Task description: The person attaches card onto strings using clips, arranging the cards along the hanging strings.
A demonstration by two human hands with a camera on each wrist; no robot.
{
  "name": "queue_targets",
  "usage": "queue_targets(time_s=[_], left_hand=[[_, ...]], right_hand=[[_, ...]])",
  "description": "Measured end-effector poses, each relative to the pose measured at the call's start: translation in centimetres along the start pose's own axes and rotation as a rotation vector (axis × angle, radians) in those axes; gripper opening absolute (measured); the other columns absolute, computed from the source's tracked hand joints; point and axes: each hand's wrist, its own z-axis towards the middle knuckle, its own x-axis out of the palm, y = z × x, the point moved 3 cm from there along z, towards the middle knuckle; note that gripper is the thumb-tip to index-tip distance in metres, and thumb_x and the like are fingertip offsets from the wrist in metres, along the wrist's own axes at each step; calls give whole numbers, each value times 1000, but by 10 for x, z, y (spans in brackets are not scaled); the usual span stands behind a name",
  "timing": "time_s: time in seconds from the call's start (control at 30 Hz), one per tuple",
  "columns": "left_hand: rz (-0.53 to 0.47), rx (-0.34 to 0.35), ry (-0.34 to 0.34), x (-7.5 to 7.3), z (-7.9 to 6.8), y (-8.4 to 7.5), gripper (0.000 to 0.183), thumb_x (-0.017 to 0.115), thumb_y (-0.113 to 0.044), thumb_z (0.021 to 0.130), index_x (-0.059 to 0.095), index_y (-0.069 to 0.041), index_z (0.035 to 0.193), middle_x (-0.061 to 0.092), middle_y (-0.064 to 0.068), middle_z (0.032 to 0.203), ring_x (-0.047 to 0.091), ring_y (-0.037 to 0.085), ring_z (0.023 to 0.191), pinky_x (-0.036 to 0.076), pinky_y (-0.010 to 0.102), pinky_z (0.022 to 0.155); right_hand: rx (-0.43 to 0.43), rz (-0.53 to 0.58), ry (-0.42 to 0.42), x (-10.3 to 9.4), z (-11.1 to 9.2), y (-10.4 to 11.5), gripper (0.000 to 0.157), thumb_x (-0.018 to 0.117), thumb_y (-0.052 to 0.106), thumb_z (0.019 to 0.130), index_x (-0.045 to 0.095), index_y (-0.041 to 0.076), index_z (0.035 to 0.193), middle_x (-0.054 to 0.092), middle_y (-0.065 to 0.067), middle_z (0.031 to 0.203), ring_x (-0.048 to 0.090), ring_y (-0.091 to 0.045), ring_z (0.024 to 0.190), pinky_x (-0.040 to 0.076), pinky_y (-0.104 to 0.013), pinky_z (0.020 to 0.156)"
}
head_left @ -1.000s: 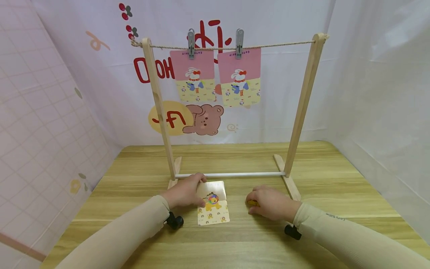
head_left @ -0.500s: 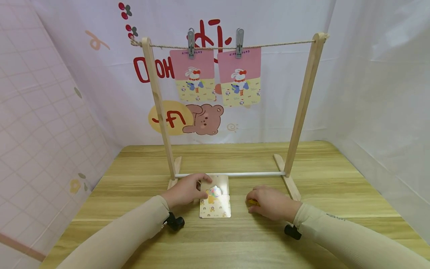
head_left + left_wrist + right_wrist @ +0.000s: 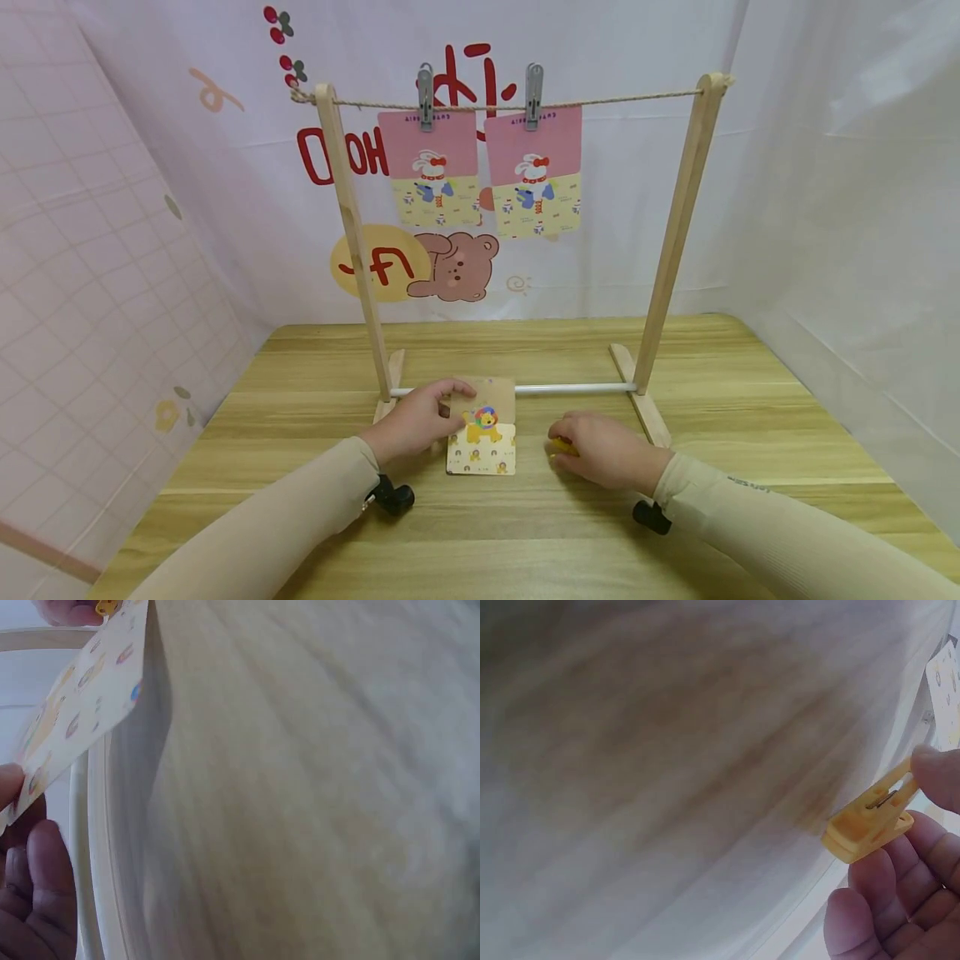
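My left hand (image 3: 416,422) pinches the left edge of a cream card with a lion on it (image 3: 487,454), thumb in front and fingers behind. In the left wrist view the card (image 3: 97,690) is tilted and lifted off the table. My right hand (image 3: 606,452) holds a yellow clothespin (image 3: 870,817) between thumb and fingers, to the right of the card. The clothespin's tip points away from the palm, and its far end looks closed. Two pink and yellow rabbit cards (image 3: 435,167) hang overhead from a rope (image 3: 622,102), each under a grey clothespin (image 3: 426,96).
A wooden frame stands on the table, with a left post (image 3: 352,225), a right post (image 3: 678,242) and a white bar (image 3: 577,389) low between them. Its feet (image 3: 651,421) rest on the wood-grain table (image 3: 480,558). A printed white curtain (image 3: 622,275) hangs behind.
My left hand has raised the lion card off the table, and it has moved slightly up and right, now overlapping the white bar. The right hand stays nearly still with the yellow clothespin.
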Motion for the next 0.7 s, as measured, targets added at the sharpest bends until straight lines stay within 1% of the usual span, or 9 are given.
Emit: queue_targets(time_s=[0.1, 0.17, 0.27, 0.37, 0.47, 0.57, 0.7], left_hand=[[0, 27, -6, 0, 0, -1, 35, 76, -14, 97, 69, -32, 126, 64, 1, 124, 56, 21, 93, 46, 28, 59], [-8, 45, -10, 0, 0, -2, 33, 75, -14, 97, 70, -31, 126, 64, 1, 119, 55, 20, 90, 45, 27, 59], [-25, 67, -19, 0, 0, -2, 32, 75, -14, 97, 70, -29, 125, 63, 2, 104, 53, 18, 82, 42, 25, 57], [-40, 92, -31, 0, 0, -3, 31, 75, -12, 97, 70, -27, 124, 58, 3, 90, 50, 17, 74, 40, 25, 55], [-55, 115, -40, 0, -1, -5, 30, 75, -13, 97, 70, -26, 124, 54, 2, 81, 47, 16, 67, 39, 25, 53], [-77, 131, -49, 0, -1, -6, 28, 75, -13, 97, 70, -24, 123, 51, 2, 76, 44, 16, 64, 38, 25, 51], [-87, 139, -77, -1, -1, -8, 25, 77, -17, 97, 70, -23, 120, 52, 2, 78, 45, 16, 67, 39, 24, 54]], right_hand=[[9, 21, -23, -2, 1, 1, 19, 78, 18, 94, 73, 7, 109, 68, 4, 95, 61, -6, 82, 56, -31, 74], [18, 34, -39, -3, 1, 1, 18, 78, 16, 94, 72, 7, 108, 67, 4, 93, 60, -6, 81, 54, -30, 73], [18, 34, -70, -4, 2, 2, 18, 77, 14, 94, 72, 6, 109, 67, 4, 91, 61, -7, 80, 54, -28, 71], [12, 37, -104, -6, 3, 2, 18, 77, 14, 94, 71, 5, 109, 68, 3, 91, 62, -8, 81, 55, -28, 71], [9, 48, -134, -7, 3, 3, 17, 77, 14, 94, 71, 5, 108, 68, 3, 91, 63, -7, 81, 55, -27, 71], [11, 64, -153, -8, 4, 2, 17, 77, 15, 95, 70, 6, 108, 66, 4, 92, 61, -5, 81, 54, -26, 71], [6, 83, -174, -10, 4, 2, 17, 77, 12, 94, 69, 5, 109, 65, 4, 93, 62, -7, 82, 55, -26, 73]])
